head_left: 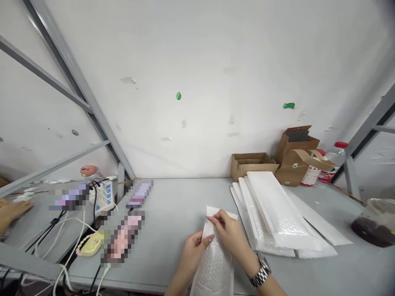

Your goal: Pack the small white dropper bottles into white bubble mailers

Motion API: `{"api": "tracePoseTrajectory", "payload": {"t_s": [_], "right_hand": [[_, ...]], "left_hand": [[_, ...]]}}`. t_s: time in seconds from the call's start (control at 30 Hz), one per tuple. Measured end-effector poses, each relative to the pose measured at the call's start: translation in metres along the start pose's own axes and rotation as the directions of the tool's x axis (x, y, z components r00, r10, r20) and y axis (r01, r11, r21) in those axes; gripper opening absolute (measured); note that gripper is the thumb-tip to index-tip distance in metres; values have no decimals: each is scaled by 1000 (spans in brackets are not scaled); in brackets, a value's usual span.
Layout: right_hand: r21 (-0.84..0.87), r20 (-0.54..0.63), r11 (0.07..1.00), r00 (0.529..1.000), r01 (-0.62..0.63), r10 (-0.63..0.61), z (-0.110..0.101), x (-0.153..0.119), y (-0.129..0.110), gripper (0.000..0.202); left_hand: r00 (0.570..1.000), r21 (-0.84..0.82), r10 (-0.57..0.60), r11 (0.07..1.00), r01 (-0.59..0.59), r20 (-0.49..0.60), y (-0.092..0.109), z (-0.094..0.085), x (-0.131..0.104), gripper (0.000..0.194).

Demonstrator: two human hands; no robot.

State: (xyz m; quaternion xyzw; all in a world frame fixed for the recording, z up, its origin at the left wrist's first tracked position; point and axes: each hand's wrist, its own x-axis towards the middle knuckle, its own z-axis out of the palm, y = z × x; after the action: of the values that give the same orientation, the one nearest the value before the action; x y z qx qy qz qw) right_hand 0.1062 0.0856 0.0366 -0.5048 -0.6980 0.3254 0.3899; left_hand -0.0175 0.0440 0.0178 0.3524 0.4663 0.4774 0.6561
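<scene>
A white bubble mailer (216,263) lies lengthwise in front of me on the grey table, its top end pointing away. My left hand (196,250) grips its left edge between thumb and curled fingers. Near the top end, my right hand (226,230) pinches the mailer with thumb and forefinger; a metal watch (261,274) is on that wrist. What is inside the mailer, if anything, cannot be seen. Just right of my right hand rests a fanned stack of white bubble mailers (277,209).
A cardboard box (254,164), a brown paper bag (291,168) and a red-capped bottle (338,154) stand at the back right. A plastic tub (375,224) with dark contents is far right. Left are blurred phones (123,238), a power strip (103,197), cables and another person's hand (14,211).
</scene>
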Motion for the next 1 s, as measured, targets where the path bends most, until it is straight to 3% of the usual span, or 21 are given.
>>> {"api": "tracePoseTrajectory", "payload": {"t_s": [0.13,0.2,0.27,0.37,0.43,0.47,0.57,0.67,0.77,0.87,0.93,1.0], "right_hand": [[-96,81,988,990,124,-117,6,-1,0,32],[-95,37,976,981,193,-191,2,0,3,26],[-48,-51,981,980,188,-190,-6,2,6,30],[82,-104,994,993,70,-62,-21,-1,13,38],[195,-21,980,999,-28,33,-26,-8,20,40],[253,43,965,997,-68,59,-27,-14,25,41],[477,186,873,983,-99,10,-18,-33,41,55],[577,208,816,974,-50,-87,-2,-50,51,72],[411,164,909,986,-70,2,5,-55,43,60],[179,41,976,993,-121,115,-9,-41,21,45],[14,-72,996,994,-83,84,-26,-23,5,41],[-101,-124,995,992,21,-34,-43,-4,-11,38]], "left_hand": [[999,-51,37,998,-39,-40,-1,-6,-1,42],[996,-94,48,994,-55,-80,0,-11,-1,40],[982,-175,68,979,-99,-176,5,-19,0,35],[893,-341,74,907,-245,-444,16,-32,5,21],[816,-425,30,842,-332,-578,23,-39,9,16],[799,-459,8,814,-354,-602,26,-41,11,15],[810,-543,-52,767,-342,-584,29,-38,19,15],[817,-574,-82,752,-325,-571,23,-26,28,12],[831,-566,-25,744,-355,-555,14,-12,35,12],[899,-583,-10,764,-276,-438,4,-4,33,9],[957,-552,-44,824,-126,-285,0,-3,25,10],[980,-361,-59,933,-12,-187,-3,-4,14,27]]}}
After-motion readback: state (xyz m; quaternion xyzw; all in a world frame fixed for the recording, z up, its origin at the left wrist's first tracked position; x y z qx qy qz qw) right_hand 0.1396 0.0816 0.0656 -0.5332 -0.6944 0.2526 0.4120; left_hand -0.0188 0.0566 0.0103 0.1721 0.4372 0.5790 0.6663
